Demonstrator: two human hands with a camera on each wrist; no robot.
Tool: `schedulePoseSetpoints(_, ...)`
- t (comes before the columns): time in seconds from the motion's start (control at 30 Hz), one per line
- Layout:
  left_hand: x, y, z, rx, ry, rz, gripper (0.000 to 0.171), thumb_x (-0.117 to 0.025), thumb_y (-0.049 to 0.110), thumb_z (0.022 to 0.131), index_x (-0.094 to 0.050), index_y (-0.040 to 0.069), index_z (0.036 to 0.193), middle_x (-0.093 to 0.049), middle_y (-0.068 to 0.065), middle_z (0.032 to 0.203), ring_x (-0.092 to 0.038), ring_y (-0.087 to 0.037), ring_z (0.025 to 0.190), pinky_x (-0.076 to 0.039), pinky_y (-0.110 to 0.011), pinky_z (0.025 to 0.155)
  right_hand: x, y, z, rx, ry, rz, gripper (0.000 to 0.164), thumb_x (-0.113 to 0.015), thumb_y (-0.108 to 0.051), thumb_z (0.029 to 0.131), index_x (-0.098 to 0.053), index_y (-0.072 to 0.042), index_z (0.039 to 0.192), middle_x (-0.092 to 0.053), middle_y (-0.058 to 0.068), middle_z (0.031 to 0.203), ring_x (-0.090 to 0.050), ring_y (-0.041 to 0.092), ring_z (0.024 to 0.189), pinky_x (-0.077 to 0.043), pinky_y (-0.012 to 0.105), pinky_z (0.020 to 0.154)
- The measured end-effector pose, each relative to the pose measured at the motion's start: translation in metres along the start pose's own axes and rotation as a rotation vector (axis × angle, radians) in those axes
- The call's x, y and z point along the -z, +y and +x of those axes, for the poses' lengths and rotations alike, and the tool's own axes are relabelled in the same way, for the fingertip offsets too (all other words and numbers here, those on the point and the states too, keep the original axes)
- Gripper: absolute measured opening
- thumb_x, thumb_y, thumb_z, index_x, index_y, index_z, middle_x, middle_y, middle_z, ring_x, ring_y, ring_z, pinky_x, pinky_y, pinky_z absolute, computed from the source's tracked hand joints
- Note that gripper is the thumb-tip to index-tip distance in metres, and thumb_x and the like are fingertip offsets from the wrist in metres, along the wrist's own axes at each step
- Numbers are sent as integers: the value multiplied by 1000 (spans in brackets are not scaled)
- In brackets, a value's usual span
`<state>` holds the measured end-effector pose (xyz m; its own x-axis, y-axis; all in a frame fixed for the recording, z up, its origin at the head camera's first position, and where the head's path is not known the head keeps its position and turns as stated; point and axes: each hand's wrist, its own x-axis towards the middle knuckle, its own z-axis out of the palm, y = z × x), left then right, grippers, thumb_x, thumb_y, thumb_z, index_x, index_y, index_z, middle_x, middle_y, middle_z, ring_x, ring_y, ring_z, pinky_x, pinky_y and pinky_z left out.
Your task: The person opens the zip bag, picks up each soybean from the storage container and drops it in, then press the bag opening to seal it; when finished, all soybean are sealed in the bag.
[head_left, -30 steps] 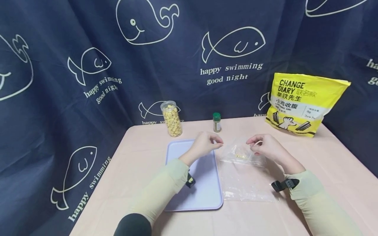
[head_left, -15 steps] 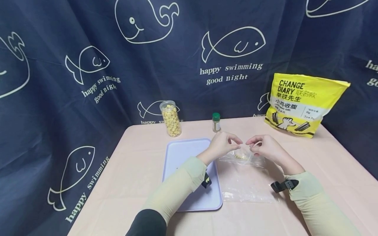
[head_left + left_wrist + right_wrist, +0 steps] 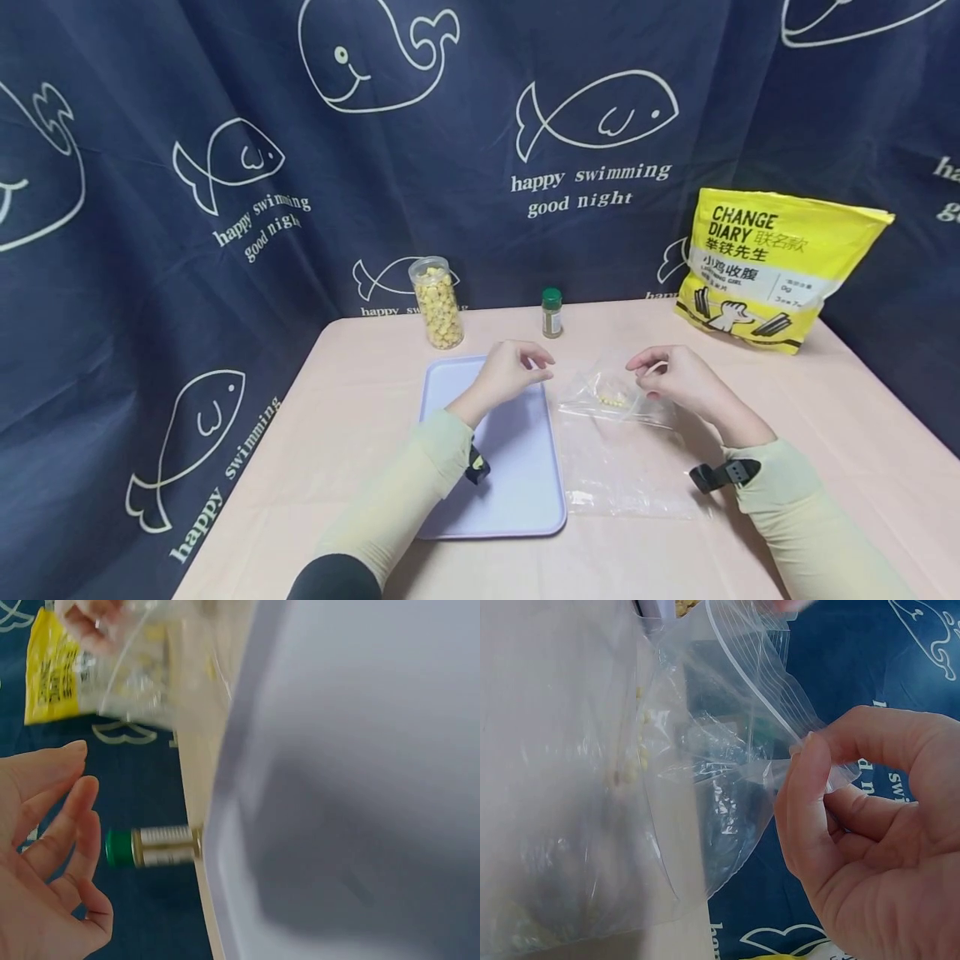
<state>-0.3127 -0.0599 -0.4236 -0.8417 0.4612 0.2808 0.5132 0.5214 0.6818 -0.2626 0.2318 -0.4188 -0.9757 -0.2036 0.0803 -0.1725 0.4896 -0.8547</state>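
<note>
My right hand (image 3: 678, 375) pinches the rim of a clear zip bag (image 3: 727, 727), close by its white zip line. The bag's mouth stands raised, and several small pale yellow pieces (image 3: 612, 401) lie low inside it. To the left of the bag, my left hand (image 3: 513, 372) hovers over the far right corner of a pale lilac tray (image 3: 517, 487). In the left wrist view its fingers (image 3: 86, 825) are loosely bent, with a gap at the tips and nothing visible between them. Part of the tray is hidden beneath the left forearm.
A clear jar (image 3: 438, 308) full of yellow pieces stands behind the tray. A small green-capped bottle (image 3: 551, 314) is farther right. At the back right stands a large yellow pouch (image 3: 780, 271). Clear plastic (image 3: 626, 479) lies flat in front of the bag. A dark blue curtain (image 3: 480, 225) hangs behind.
My left hand moved right over the bag, close to the right hand, then came back left over the tray's corner. The right hand kept its pinch on the bag.
</note>
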Motion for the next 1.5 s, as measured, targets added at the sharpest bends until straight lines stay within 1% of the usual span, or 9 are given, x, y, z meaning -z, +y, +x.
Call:
schedulePoseSetpoints(0.27,39,-34,-33,81,48,35,12,-82,6,84,-79,9,95,-71,2,83,-61,-11,73,-51,-28,70,2,-1,1,20,3,-25,30,-63,5,84,-65,13,113,-64,9,88,-61,13,73,-58,32,63)
schedulePoseSetpoints(0.43,54,-57,-59,151,78,85,10,-83,6,82,-80,10,91,-72,4,79,-60,-9,70,-51,-29,70,2,1,1,20,2,-25,30,-64,5,84,-65,13,113,-65,8,88,-62,12,73,-58,32,63)
schedulePoseSetpoints(0.53,59,-67,-73,198,60,91,9,-84,7,80,-80,10,88,-71,5,76,-58,-9,67,-49,-28,67,3,0,0,17,1,-28,30,-64,5,84,-65,14,113,-64,9,89,-61,13,74,-58,31,63)
schedulePoseSetpoints(0.63,62,-70,-80,218,7,104,9,-86,9,78,-80,11,86,-71,7,74,-58,-8,67,-48,-27,66,4,-1,0,19,3,-35,30,-64,5,84,-65,14,113,-64,9,89,-61,13,75,-58,31,63)
schedulePoseSetpoints(0.8,63,-64,-81,225,-100,107,13,-89,11,76,-80,11,85,-73,5,75,-60,-9,65,-49,-27,64,5,-1,0,29,7,-41,30,-64,6,83,-66,14,112,-64,9,88,-61,12,75,-58,31,63)
schedulePoseSetpoints(0.97,61,-60,-83,268,-165,153,11,-88,9,76,-79,13,82,-74,6,74,-58,-9,63,-48,-27,62,3,1,0,31,4,-35,30,-64,6,84,-66,14,112,-65,9,89,-62,12,74,-58,31,63)
schedulePoseSetpoints(1.17,57,-61,-82,251,-178,251,12,-87,10,77,-78,18,76,-72,11,71,-56,-8,62,-46,-28,63,3,1,0,27,7,-28,30,-64,6,83,-66,14,112,-65,10,89,-62,13,73,-57,30,62)
schedulePoseSetpoints(1.37,57,-59,-78,228,-176,319,6,-83,13,79,-79,17,78,-69,13,68,-56,-6,58,-48,-29,64,3,1,0,22,4,-20,30,-63,7,83,-65,15,112,-64,10,88,-62,13,74,-58,31,63)
schedulePoseSetpoints(1.5,55,-54,-69,200,-159,311,5,-84,16,80,-79,18,80,-70,13,69,-58,-5,57,-50,-30,69,3,1,-1,18,-1,-11,30,-63,6,83,-65,14,112,-64,10,88,-62,13,74,-58,31,63)
